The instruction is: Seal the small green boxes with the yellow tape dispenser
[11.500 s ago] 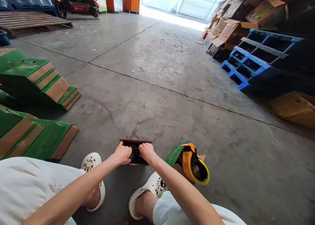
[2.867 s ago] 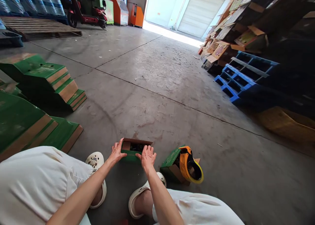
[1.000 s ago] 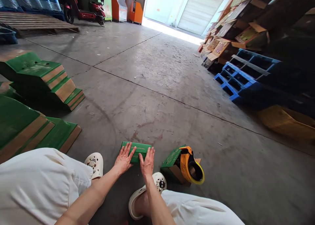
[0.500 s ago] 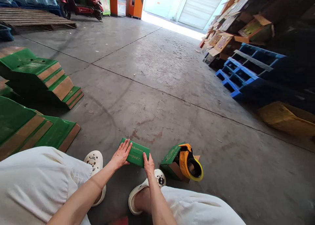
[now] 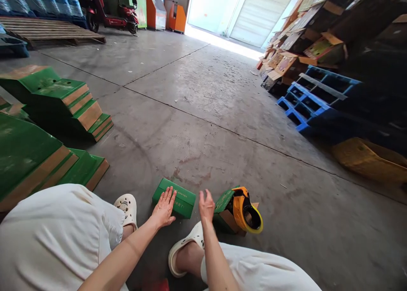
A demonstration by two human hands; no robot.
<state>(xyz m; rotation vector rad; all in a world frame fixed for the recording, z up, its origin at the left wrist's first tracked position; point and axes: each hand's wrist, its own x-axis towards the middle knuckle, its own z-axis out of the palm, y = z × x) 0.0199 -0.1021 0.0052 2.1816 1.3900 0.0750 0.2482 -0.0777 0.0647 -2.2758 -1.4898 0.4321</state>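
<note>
A green cardboard box with printed lettering sits on the floor between my feet. My left hand lies flat on its top, fingers stretched out. Just right of the box, apart from it, my right hand is raised with its fingers loosely extended and nothing in them. Beside that hand stands a second green box. An orange tape dispenser with a roll of clear yellowish tape leans on this second box.
Stacks of green cardboard stand at my left. Blue pallets, a yellow-brown container and piled cartons are on the right. A wooden pallet and a red scooter stand at the back left.
My right hand has let go of the green box and moved right, towards the tape dispenser. My left hand has shifted slightly right on the box top. The view has turned slightly left.
</note>
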